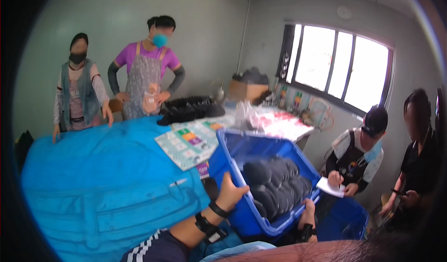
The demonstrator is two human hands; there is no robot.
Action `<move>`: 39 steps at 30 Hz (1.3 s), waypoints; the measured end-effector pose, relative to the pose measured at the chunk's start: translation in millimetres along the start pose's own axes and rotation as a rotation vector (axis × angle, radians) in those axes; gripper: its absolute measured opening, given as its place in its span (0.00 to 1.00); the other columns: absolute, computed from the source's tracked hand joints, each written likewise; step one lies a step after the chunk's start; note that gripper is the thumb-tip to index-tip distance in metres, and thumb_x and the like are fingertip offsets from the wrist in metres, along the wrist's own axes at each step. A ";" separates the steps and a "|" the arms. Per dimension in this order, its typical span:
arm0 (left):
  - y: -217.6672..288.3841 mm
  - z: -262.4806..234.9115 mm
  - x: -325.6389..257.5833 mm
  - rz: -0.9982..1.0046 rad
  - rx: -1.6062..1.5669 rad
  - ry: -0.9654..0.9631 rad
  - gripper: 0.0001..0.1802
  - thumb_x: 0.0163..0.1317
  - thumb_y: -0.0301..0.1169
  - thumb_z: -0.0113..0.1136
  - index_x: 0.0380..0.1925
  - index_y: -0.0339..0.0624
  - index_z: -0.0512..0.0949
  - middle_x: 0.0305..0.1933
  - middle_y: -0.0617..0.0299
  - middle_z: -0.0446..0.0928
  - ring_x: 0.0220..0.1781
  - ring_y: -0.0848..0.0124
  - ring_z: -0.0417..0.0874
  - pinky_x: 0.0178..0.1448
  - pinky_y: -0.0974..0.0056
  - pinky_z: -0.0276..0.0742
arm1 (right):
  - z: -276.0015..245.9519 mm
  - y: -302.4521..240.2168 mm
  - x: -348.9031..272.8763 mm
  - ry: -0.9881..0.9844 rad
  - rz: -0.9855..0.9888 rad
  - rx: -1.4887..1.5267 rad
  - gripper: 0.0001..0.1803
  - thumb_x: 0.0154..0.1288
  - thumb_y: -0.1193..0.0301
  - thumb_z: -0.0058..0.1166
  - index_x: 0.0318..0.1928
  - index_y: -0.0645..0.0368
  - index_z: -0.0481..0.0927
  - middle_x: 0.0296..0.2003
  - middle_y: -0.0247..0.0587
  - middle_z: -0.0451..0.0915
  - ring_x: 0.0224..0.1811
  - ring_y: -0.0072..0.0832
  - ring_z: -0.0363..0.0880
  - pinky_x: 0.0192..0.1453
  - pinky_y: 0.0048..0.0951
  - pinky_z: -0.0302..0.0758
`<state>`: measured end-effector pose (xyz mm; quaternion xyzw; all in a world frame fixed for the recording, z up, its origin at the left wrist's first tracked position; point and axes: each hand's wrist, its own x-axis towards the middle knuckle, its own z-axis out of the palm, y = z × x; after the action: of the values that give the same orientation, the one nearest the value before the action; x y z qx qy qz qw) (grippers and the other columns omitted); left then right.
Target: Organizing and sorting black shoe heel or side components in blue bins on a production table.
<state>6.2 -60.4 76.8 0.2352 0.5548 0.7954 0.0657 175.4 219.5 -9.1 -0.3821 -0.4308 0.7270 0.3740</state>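
A blue plastic bin (256, 145) stands tilted in front of me, its open top turned toward me. Inside lie rows of dark grey, rounded pieces (279, 187) packed against each other; they look like shoe soles or insoles. My left hand (231, 193) grips the bin's left rim, thumb over the edge and the other fingers mostly hidden. At the near right rim, my right hand (307, 211) is closed on the same bin, partly covered by its wall. Dark bands circle both my wrists.
A blue-covered table (107, 169) fills the left side, with a white pen-like item (178, 182) on it. Printed sheets (188, 143) and black pieces (191, 109) lie farther back. Another blue bin (349, 215) sits at lower right. Two people stand across the table; two more are at right, one writing.
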 end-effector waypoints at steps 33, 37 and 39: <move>200.5 -350.1 -287.4 -0.018 0.007 0.702 0.19 0.45 0.20 0.52 0.41 0.34 0.65 0.34 0.56 0.74 0.30 0.69 0.77 0.34 0.66 0.77 | 201.1 66.1 -300.0 -1.190 0.102 0.235 0.13 0.54 0.84 0.45 0.41 0.59 0.70 0.40 0.34 0.71 0.40 0.22 0.71 0.46 0.26 0.71; 176.8 -443.1 -305.6 -0.068 0.023 0.760 0.15 0.46 0.22 0.52 0.38 0.34 0.69 0.29 0.57 0.75 0.26 0.69 0.78 0.32 0.66 0.78 | 224.4 66.6 -334.9 -1.636 0.174 -0.455 0.25 0.58 0.78 0.49 0.57 0.59 0.63 0.45 0.37 0.70 0.49 0.28 0.70 0.50 0.25 0.67; 180.4 -470.9 -299.9 -0.104 0.040 0.726 0.14 0.47 0.23 0.53 0.37 0.34 0.70 0.30 0.57 0.76 0.26 0.69 0.78 0.31 0.66 0.78 | 228.2 60.3 -340.3 -1.689 0.128 -0.555 0.26 0.58 0.77 0.50 0.58 0.59 0.62 0.47 0.38 0.70 0.53 0.31 0.67 0.52 0.26 0.67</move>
<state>88.0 -638.8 22.3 -0.0897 0.5686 0.8116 -0.0999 107.9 -176.4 92.2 0.1810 -0.7012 0.6549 -0.2159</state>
